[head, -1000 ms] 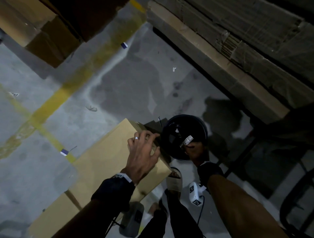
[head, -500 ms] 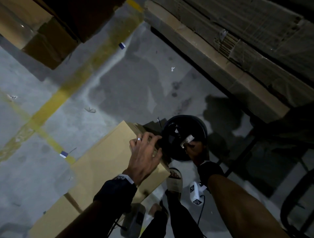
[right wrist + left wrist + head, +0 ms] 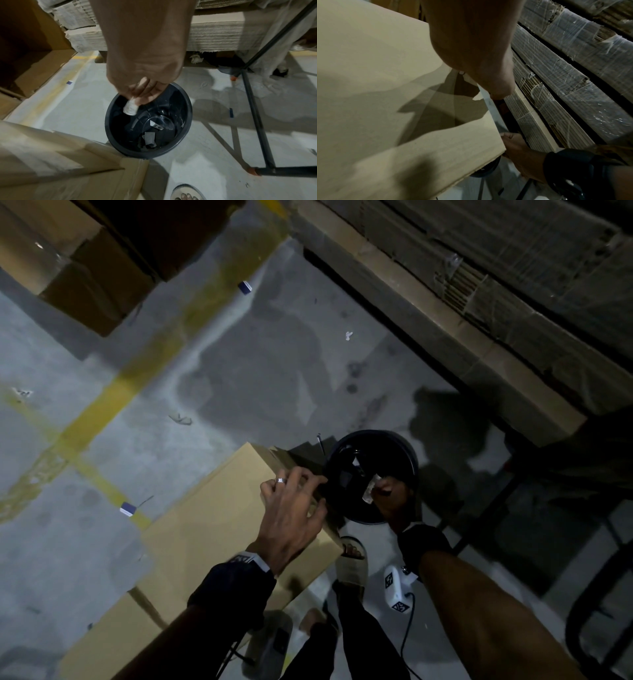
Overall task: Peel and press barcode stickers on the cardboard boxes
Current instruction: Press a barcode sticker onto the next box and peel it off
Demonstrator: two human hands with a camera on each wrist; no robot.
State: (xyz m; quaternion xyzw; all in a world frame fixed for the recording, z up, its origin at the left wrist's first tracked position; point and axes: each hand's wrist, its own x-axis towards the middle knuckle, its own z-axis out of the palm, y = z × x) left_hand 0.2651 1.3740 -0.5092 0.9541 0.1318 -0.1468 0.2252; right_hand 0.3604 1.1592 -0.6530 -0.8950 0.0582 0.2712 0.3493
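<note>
Scrap disposal looks to be the step in hand — the right hand (image 3: 144, 86) is hanging over the black bin (image 3: 186, 115), its grip pinching a small curled strip of white paper (image 3: 130, 108), probably sticker backing. To do this well, the fingers should be opening only while the strip is sitting well inside the rim; light paper with any tack on it is liable to be clinging to a fingertip or drifting onto the floor, so a small flick downward may be helping. A few pale scraps (image 3: 149, 137) are already lying at the bottom of the bin. The left hand (image 3: 291, 515) is resting on the near corner of the cardboard box (image 3: 212, 518), fingers curling over its edge and steadying it — the box is standing on the floor just beside the bin, touching or almost touching its rim. No barcode sticker is showing on the visible faces of the box.
</note>
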